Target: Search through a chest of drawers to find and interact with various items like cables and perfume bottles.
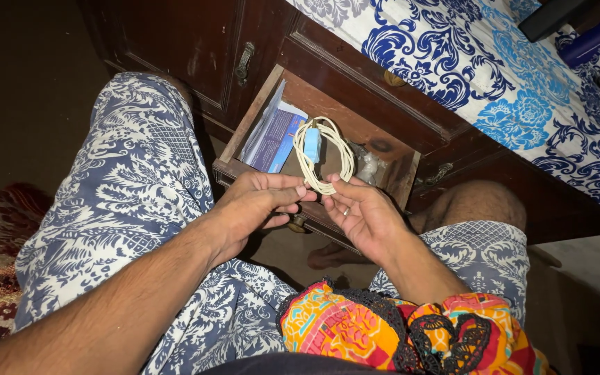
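1. Cord (324,156), a cream loop with a blue tag, sits pinched between both hands' fingertips, just above the open drawer (241,135).
2. Left hand (255,205) fingers close on its bottom edge.
3. Right hand (362,215) pinches beside them, so the loop stays round.

coiled cord (324,156): smooth cream plastic, faint sheen
drawer (396,182), centre frame: dark worn wood, scuffed
booklet (274,135): glossy paper
tablecloth (480,62), upper right: matt printed cloth
drawer handle (244,61): dull metal

Bare forearms; blue-white floral-print shorts (126,187); bright orange patterned cloth, black lace trim (397,333)
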